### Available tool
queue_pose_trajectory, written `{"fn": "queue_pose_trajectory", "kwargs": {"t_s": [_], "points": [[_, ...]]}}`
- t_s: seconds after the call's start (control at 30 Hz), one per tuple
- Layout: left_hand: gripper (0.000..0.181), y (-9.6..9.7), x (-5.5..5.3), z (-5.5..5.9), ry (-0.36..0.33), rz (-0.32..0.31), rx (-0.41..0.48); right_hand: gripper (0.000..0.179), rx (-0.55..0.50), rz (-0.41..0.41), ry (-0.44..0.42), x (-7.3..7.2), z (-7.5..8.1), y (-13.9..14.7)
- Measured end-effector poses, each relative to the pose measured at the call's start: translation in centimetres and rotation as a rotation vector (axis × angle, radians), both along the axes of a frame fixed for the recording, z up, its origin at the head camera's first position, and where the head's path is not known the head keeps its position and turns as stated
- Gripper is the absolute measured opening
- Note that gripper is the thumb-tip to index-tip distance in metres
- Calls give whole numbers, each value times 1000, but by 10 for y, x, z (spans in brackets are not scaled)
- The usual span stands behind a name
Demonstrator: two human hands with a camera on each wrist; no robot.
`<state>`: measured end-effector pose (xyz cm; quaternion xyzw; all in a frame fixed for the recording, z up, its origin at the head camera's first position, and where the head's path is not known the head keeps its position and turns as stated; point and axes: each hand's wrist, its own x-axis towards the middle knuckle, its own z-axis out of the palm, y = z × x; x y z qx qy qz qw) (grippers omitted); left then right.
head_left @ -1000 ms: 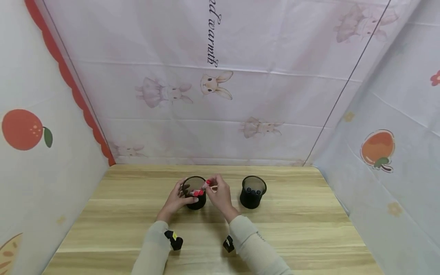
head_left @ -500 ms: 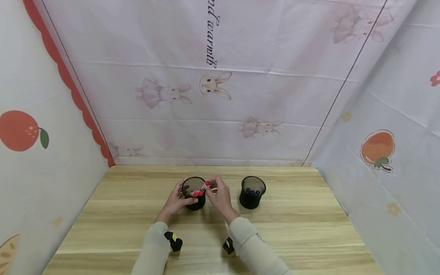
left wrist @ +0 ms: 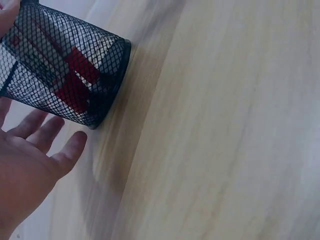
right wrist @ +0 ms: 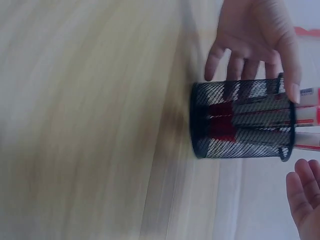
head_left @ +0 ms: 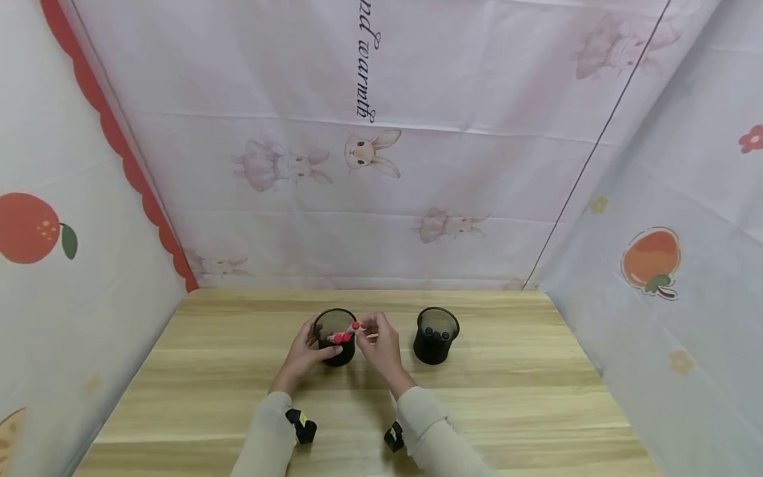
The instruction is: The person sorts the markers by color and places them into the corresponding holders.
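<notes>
My left hand [head_left: 304,354] holds a black mesh pen holder [head_left: 340,358], with its thumb on the near side of the rim and its fingers round the far side. Three red-and-white markers [head_left: 338,338] stand in that holder, leaning, their red ends up. Through the mesh [left wrist: 65,65] more red parts of them show near the bottom. Beside the holder's right rim is my right hand [head_left: 381,348], its fingertips close to the rightmost marker [head_left: 355,326]. In the right wrist view the right fingers [right wrist: 302,187] lie apart from that marker [right wrist: 307,140], loosely bent and holding nothing.
A second black mesh pen holder [head_left: 433,348] stands to the right on the wooden table [head_left: 507,397], with several dark-ended pens [head_left: 437,334] inside. Printed cloth walls [head_left: 381,252] close in the table's back and sides.
My right hand has let go of the rightmost marker, which has sunk lower into the holder. The left hand keeps its hold. The head view has tilted slightly.
</notes>
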<state>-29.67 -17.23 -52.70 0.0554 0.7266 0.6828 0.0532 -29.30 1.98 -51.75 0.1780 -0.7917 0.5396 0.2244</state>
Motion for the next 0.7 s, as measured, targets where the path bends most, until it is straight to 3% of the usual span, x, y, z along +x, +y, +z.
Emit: {"fn": "queue_pose_trajectory", "kwargs": {"t_s": [0.2, 0.27, 0.43, 0.7], "points": [[95, 2, 0, -15, 20, 50, -66, 23, -14, -11, -38, 9, -2, 3], [96, 4, 2, -17, -12, 72, -60, 22, -12, -21, -50, 10, -3, 5], [98, 6, 7, -18, -43, 122, -69, 23, -8, -39, -60, 14, -3, 12], [97, 8, 20, -11, -23, 183, -122, 26, -9, -58, -57, 24, 4, 25]]}}
